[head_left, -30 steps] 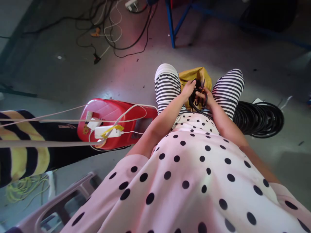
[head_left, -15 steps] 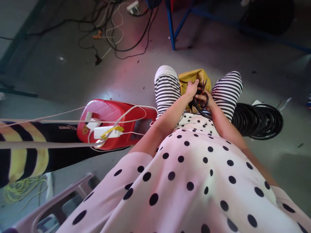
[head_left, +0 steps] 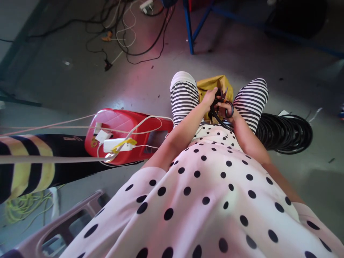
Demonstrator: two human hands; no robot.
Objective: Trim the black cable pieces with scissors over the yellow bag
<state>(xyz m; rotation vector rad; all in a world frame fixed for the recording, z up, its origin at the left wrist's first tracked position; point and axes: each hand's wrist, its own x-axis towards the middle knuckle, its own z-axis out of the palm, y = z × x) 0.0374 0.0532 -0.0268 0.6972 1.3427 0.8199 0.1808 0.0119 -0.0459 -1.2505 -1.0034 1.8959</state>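
Observation:
Between the knees, my left hand [head_left: 209, 97] is closed, with its fingers around a black cable [head_left: 215, 114]. The cable curves down toward the lap. Close beside it, my right hand [head_left: 222, 106] has its fingers curled toward the same cable and carries scissors [head_left: 229, 109] with black handles. The scissors' blades point away from me. A yellow bag or cloth [head_left: 208, 85] lies under both hands. Dark material fills the gap between the hands, so where the fingertips touch the cable is hard to make out.
A red stool [head_left: 129, 123] to the left carries a white power strip [head_left: 118, 144] and cords. Coiled black cable [head_left: 287, 134] lies on the right. Loose wires [head_left: 145, 53] cover the floor ahead near a blue metal frame [head_left: 189, 28]. Another person's striped leg [head_left: 32, 161] extends at left.
My left hand has shifted slightly left and back toward me. The scissors have turned a little in my right hand. The cable stays between the hands.

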